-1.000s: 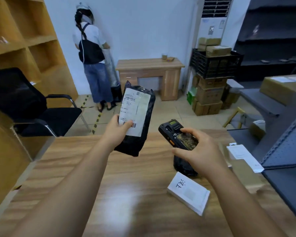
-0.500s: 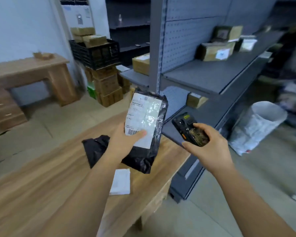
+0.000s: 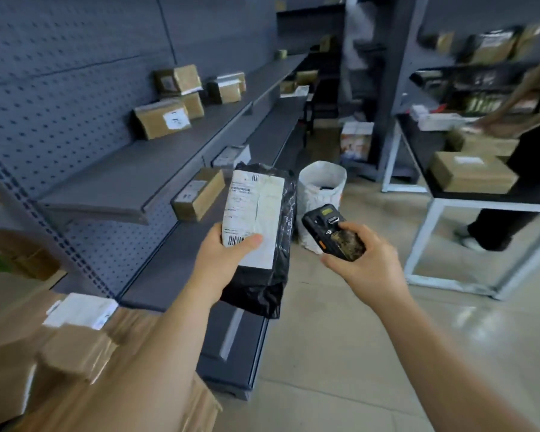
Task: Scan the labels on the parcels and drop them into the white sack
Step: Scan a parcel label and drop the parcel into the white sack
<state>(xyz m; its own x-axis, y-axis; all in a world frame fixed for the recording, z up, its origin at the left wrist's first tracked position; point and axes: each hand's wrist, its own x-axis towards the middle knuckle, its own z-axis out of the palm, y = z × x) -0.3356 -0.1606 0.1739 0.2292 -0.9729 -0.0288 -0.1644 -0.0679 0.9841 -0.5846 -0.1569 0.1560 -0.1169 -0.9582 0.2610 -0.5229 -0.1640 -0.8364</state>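
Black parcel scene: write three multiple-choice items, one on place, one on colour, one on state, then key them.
1. Where does the white sack stand?
A. on the floor beyond the hands
B. on a shelf
C. on the black table

2. What colour is the wrapping of the parcel being held?
A. brown
B. black
C. red

3. What does the right hand hold?
A. nothing
B. a box
C. a handheld scanner

Key: 1 A, its base sits on the tiles; 2 B, glossy black film round the white label; 3 C, fingers curl round the scanner while the left hand grips the parcel.
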